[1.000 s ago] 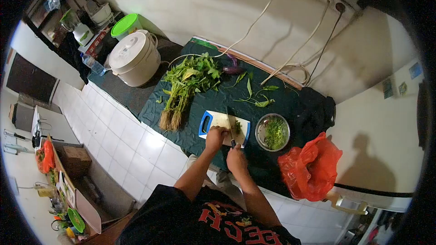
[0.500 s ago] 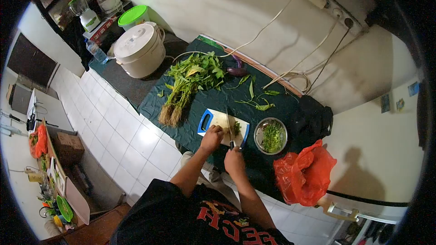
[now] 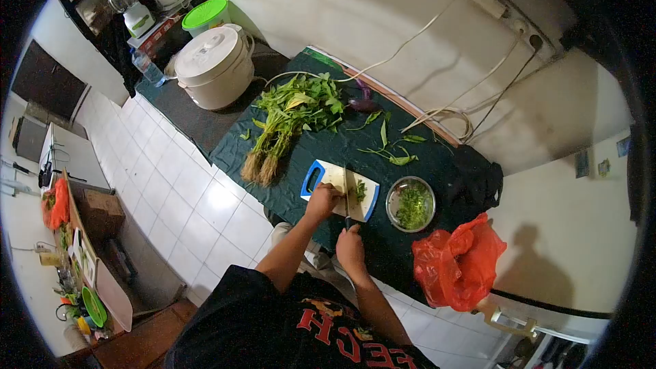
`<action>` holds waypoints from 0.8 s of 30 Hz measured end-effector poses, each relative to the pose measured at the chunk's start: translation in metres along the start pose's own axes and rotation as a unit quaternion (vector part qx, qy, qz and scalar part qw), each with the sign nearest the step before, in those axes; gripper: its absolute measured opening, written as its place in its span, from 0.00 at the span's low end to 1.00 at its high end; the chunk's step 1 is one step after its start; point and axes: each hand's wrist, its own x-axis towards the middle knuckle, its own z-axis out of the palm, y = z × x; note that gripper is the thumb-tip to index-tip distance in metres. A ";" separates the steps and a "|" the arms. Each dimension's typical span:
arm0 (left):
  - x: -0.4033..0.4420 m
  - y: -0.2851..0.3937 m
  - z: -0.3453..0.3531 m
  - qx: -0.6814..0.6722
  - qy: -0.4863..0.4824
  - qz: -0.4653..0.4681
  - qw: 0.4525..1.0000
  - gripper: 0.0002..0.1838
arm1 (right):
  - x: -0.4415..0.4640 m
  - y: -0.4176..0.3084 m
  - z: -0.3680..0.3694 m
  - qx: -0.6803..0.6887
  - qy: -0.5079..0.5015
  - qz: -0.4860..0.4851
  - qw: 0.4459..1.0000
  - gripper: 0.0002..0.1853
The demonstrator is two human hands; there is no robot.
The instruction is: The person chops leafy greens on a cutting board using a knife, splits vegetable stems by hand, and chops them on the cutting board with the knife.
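Note:
My right hand (image 3: 350, 244) is wrapped round the handle of a kitchen knife (image 3: 346, 195). The blade points away from me and crosses the white cutting board (image 3: 333, 173) with blue ends. Just left of the blade, my left hand (image 3: 324, 201) rests on the board with its fingers curled together; what they hold is hidden. Chopped greens (image 3: 361, 190) lie on the board to the right of the blade. Beside the board stands a metal bowl (image 3: 432, 213) with cut greens (image 3: 412, 206) in it.
Beyond the board lie a rooted bunch of leafy greens (image 3: 301, 106), a purple eggplant (image 3: 363, 105) and loose leafy sprigs (image 3: 393, 152). An orange plastic bag (image 3: 458, 260) sits at the right edge. A white rice cooker (image 3: 215, 72) stands back left; cables (image 3: 437, 116) run along the wall.
The whole view has shifted slightly. The knife and both hands stay at nearly the same place on the board, with only a small movement.

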 end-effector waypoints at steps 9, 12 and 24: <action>0.004 0.020 -0.010 0.013 -0.004 -0.111 0.994 0.09 | 0.018 -0.012 -0.015 -0.074 0.023 -0.054 0.996 0.17; 0.001 0.012 -0.004 0.022 -0.010 -0.101 0.995 0.08 | 0.004 0.005 0.011 -0.064 0.055 -0.046 0.995 0.17; -0.008 0.024 -0.011 0.110 0.025 0.075 0.991 0.11 | 0.007 0.014 -0.013 -0.021 0.046 0.006 0.999 0.18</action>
